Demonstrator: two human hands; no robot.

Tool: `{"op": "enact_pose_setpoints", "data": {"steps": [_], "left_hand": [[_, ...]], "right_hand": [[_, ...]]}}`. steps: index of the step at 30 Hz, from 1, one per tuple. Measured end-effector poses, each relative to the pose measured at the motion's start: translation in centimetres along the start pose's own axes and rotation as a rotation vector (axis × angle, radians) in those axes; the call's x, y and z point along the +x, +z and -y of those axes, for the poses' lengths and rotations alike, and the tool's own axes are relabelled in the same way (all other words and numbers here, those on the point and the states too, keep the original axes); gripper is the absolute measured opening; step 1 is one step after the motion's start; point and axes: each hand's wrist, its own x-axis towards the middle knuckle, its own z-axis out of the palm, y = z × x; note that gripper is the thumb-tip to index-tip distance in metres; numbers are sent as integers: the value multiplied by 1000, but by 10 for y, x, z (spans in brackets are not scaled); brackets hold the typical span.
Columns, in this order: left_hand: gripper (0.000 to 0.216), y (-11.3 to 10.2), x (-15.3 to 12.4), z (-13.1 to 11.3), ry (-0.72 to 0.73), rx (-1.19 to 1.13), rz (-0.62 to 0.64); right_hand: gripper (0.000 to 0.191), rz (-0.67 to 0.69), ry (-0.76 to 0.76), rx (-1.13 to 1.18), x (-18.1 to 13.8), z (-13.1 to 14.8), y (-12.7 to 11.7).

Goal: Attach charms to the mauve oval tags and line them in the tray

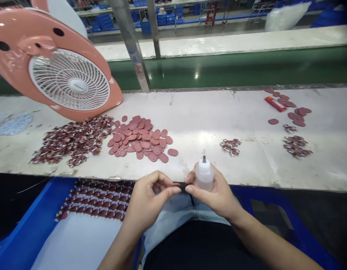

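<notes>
My left hand (152,198) is closed in a pinch at the table's front edge. Between its thumb and fingers shows the thin edge of a reddish-brown oval piece (176,184). My right hand (218,197) wraps round a translucent needle-tip squeeze bottle (204,177), held upright with its metal tip pointing up. The right thumb and forefinger reach toward the left fingertips, with a small gap between the hands. Just beyond my left hand, a pile of flat reddish oval pieces (142,137) lies on the white table (196,112). Whether the right fingertips pinch anything small, I cannot tell.
An orange fan (77,84) stands at the back left, behind a heap of small dark-brown parts (74,138). Smaller clusters (296,146) and a red tube (275,104) lie at right. A blue bin (29,221) below holds rows of brown parts (101,198). Behind runs a green belt (218,69).
</notes>
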Motion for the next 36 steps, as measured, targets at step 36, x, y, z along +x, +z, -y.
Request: {"op": "enact_pose_setpoints", "data": {"steps": [36], "left_hand": [[41,61,-33,23,-384,-1275,144]], "right_hand": [[54,-295,-37,159,-46,21,-39]]}}
